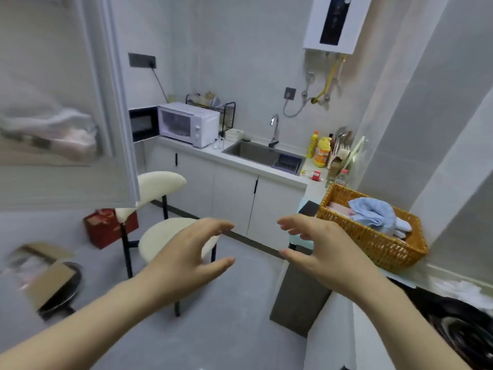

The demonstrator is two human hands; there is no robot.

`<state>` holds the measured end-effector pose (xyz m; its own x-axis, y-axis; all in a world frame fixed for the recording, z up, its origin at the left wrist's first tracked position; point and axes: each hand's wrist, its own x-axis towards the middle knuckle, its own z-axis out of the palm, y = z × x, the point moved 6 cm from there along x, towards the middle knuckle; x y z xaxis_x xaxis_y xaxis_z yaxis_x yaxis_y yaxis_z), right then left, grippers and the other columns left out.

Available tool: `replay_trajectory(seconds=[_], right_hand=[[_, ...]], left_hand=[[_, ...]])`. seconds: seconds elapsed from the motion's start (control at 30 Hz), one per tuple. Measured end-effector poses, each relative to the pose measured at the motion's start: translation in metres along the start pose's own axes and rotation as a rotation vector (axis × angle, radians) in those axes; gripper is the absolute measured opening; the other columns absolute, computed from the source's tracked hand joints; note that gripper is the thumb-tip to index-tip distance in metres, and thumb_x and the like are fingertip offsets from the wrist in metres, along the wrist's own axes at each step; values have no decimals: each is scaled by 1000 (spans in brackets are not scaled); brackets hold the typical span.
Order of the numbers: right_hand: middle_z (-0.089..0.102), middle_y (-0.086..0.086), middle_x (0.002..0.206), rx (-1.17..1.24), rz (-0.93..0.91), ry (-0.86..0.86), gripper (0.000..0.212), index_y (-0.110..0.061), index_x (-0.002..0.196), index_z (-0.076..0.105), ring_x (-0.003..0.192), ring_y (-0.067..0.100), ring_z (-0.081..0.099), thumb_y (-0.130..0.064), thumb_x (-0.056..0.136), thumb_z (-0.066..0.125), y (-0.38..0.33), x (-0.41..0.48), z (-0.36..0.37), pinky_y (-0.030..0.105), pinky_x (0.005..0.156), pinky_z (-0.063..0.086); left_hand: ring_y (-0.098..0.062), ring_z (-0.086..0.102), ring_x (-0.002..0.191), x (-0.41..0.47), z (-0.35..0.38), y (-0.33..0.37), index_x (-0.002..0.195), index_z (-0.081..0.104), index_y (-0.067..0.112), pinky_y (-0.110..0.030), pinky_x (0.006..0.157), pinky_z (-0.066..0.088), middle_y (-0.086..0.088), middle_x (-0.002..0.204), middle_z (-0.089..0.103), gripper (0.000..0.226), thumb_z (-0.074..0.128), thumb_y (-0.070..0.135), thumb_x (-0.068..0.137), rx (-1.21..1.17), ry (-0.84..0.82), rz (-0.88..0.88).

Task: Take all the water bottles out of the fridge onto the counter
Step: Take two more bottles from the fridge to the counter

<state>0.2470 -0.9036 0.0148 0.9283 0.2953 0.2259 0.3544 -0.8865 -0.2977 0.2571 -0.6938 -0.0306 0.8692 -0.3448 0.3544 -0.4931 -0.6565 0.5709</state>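
Both arms reach forward in the lower half of the frame, over the grey floor [240,303]. The left hand [192,252] and the right hand [320,249] face each other a little apart. Each has its fingers and thumb spread in a loose curve, and neither holds anything.

In the upper left hangs a white fridge door [66,102], blurred, with soft bagged items on its shelf. Across the room, a white surface [240,166] runs along the wall. It carries a white microwave [189,124], a steel sink [256,152] with a tap [274,129], and two yellow bottles [320,152] at its right end.

A clear bottle [342,177] with a red cap stands upright at centre right, just behind a wicker basket [373,241]. The basket holds a folded light blue cloth [373,212].

A cream chair [160,184] with black legs stands behind the left hand. A red box [104,228] sits on the floor beside it, and a cardboard box [50,276] lies at lower left.
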Motion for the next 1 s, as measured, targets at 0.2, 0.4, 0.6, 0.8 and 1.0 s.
replay_trajectory(seconds=[0.2, 0.4, 0.6, 0.8, 1.0], right_hand=[[58, -21, 121, 113, -300, -99, 45, -37, 130, 52, 107, -3, 53, -38, 87, 65, -53, 65, 32, 24, 96, 47], [59, -21, 122, 210, -576, -218, 46, -35, 130, 53, 111, 1, 54, -34, 86, 66, -132, 91, 67, 31, 99, 46], [58, -21, 119, 269, -805, -270, 47, -34, 130, 53, 105, -3, 54, -35, 86, 68, -216, 78, 86, 22, 96, 46], [60, -20, 118, 327, -965, -291, 46, -33, 129, 54, 109, 0, 57, -34, 86, 69, -301, 53, 96, 24, 96, 48], [59, -21, 120, 321, -1078, -278, 47, -34, 132, 51, 110, -2, 55, -40, 87, 65, -369, 18, 102, 27, 98, 47]], left_hand=[[11, 47, 115, -48, -50, -32, 128, 51, 38, -12, 98, 39, 27, 123, 52, 53, 69, 48, 79, 113, 186, -261], [8, 51, 112, -120, -93, -41, 123, 54, 39, -18, 96, 43, 29, 119, 53, 60, 53, 65, 70, 223, 362, -514], [16, 44, 113, -198, -131, -31, 126, 51, 39, 2, 91, 31, 26, 123, 52, 48, 70, 42, 82, 325, 493, -709], [18, 42, 116, -277, -168, -16, 128, 47, 44, -5, 96, 33, 34, 123, 47, 49, 67, 44, 83, 376, 620, -835], [15, 45, 117, -344, -203, 6, 127, 48, 44, -11, 100, 37, 32, 124, 49, 49, 69, 40, 82, 392, 744, -880]])
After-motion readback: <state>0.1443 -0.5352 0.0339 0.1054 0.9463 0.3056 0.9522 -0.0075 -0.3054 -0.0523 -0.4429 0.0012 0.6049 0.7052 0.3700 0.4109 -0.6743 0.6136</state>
